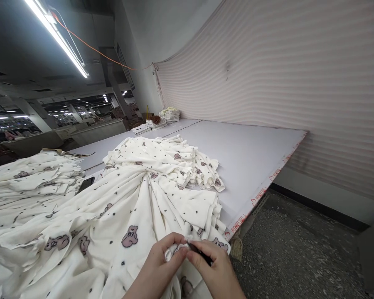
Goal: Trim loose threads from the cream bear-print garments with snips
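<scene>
My left hand (162, 261) pinches a bunched edge of white fabric printed with pink bears (121, 224) at the table's near corner. My right hand (216, 270) is closed on a small dark tool (199, 252), whose tip touches the pinched fabric between my two hands. The cloth fans out from my hands in long folds across the table. A heaped pile of the same fabric (165, 160) lies farther back.
A second stack of the printed fabric (31, 178) sits at the left, with a dark phone-like object (85, 183) beside it. The white cutting table (252, 158) ends at a red-marked edge on the right, above a speckled floor (293, 249). Folded piles (166, 115) lie at the far end.
</scene>
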{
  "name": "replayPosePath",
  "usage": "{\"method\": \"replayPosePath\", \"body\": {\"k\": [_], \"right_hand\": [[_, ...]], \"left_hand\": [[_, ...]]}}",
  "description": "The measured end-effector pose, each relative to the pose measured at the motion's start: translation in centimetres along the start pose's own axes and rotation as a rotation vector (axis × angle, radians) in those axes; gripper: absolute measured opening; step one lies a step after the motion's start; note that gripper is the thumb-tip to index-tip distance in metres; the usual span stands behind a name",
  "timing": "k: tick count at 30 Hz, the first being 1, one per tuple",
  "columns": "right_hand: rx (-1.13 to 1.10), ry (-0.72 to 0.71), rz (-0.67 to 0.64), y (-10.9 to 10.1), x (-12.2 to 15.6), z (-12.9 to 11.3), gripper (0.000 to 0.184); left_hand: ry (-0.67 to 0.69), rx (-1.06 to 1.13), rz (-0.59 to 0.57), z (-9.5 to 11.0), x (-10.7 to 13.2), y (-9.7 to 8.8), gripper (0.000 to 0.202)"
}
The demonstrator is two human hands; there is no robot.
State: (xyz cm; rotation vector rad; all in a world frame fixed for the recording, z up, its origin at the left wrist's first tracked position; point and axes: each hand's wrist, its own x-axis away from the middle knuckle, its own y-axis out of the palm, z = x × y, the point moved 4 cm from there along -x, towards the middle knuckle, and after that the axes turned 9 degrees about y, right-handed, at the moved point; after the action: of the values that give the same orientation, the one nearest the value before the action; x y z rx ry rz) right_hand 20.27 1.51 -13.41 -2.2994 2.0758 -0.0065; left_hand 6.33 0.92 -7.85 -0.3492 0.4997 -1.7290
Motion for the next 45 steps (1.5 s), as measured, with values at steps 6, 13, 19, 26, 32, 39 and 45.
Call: {"method": "replayPosePath", "body": {"k": [6, 13, 19, 26, 32, 39, 45], "right_hand": [[-0.284, 0.178, 0.047, -0.6, -0.2, 1.6, 0.036], [0.148, 0.177, 0.216, -3.6, 0.9, 5.8, 0.031], [-0.002, 0.165, 0.273, -2.1, -0.7, 7.2, 0.034], [-0.179, 0.202, 0.411, -2.8, -5.5, 6.8, 0.043], [-0.143, 0.136, 0.377, -3.4, -5.6, 5.9, 0.017], [0.204, 0.004, 0.485, -5.5, -4.8, 4.4, 0.043], [0.363, -0.078, 0.28, -3.7, -4.9, 1.4, 0.018]], "left_hand": [[0.112, -0.133, 0.002, 0.8, -0.3, -1.3, 0.026], [0.043, 0.471, 0.525, -0.3, -1.4, -13.3, 0.023], [0.072, -0.183, 0.044, 0.6, -3.4, -6.9, 0.016], [0.238, -0.457, 0.0, 0.6, -9.0, 1.4, 0.028], [0.279, -0.458, -0.033, -0.7, -10.8, 1.7, 0.017], [0.331, -0.193, -0.038, 0.0, -7.1, -2.0, 0.018], [0.348, -0.418, -0.124, -0.4, -4.5, -1.6, 0.012]]}}
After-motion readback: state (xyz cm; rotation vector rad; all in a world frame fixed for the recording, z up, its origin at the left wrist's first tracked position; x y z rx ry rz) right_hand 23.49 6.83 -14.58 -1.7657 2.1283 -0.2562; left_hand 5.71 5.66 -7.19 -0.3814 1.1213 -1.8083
